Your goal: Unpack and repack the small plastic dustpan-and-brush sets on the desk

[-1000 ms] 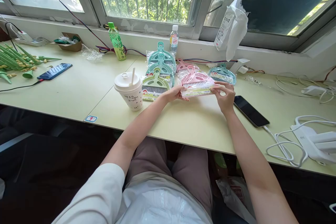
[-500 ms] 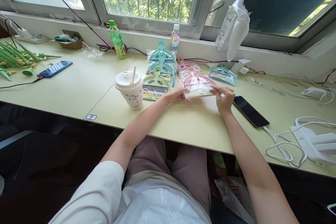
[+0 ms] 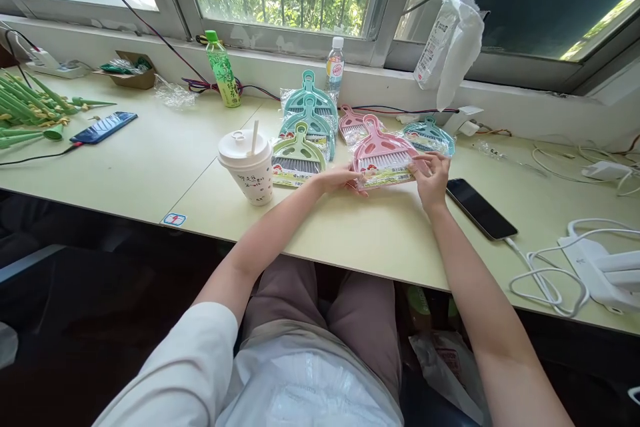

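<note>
A pink dustpan and brush set (image 3: pixel 383 150) in clear wrap stands tilted on the table between my hands. My left hand (image 3: pixel 344 180) grips its lower left corner, and my right hand (image 3: pixel 431 175) pinches the lower right edge. Close behind it lies another pink set (image 3: pixel 351 121), partly covered. To the left, a green wrapped set (image 3: pixel 299 159) leans in front of two teal sets (image 3: pixel 309 121). One more teal set (image 3: pixel 431 133) rests behind my right hand.
A white lidded cup (image 3: pixel 247 163) with a straw stands left of my left forearm. A black phone (image 3: pixel 481 209) on a cable lies right of my right hand. Two bottles, a green one (image 3: pixel 223 70) and a clear one (image 3: pixel 335 67), stand by the window. White chargers (image 3: pixel 603 273) sit far right.
The pink set in my hands has tipped more upright, so its printed card shows more plainly. My right hand has shifted slightly up and right; both hands keep their hold.
</note>
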A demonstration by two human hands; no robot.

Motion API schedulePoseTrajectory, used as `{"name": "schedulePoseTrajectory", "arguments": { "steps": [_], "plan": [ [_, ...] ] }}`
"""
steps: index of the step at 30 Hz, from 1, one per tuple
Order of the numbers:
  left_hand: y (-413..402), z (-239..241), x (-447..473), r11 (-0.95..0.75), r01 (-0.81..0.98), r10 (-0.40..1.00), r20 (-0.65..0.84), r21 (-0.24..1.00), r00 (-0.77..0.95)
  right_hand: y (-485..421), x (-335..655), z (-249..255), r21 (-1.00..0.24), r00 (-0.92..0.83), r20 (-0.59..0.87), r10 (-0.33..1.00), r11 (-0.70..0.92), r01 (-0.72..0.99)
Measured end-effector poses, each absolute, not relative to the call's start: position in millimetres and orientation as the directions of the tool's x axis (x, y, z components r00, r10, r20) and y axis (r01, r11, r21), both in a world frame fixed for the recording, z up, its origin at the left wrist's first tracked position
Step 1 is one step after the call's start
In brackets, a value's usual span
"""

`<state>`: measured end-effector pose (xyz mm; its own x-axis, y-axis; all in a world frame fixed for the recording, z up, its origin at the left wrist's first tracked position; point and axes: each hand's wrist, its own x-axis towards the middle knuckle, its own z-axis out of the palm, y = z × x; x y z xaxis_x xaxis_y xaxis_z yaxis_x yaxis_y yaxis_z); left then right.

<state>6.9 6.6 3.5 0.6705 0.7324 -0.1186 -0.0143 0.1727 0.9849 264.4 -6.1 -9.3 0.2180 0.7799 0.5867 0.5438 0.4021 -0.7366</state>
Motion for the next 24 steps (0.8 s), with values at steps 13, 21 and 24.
{"name": "schedulePoseTrajectory", "arguments": {
  "steps": [13,21,24],
  "plan": [
    [-19.9,19.2,21.1,0.032,-0.05,0.803,0.004,0.998,0.596,2.8,283.3,-8.4,-0.985,0.161,-0.037,0.986,-0.008,-0.173],
    [-9.8,6.5,30.1,-0.026,0.06,0.92,0.0,0.998,0.393,6.9,283.9,-13.3,-0.993,0.098,0.008,0.995,0.019,-0.116],
    [-5.6,5.8,31.8,-0.054,0.059,0.954,0.034,0.997,0.298,7.6,282.4,-13.0,-0.994,0.086,0.071,0.994,0.078,-0.077]
  ]
}}
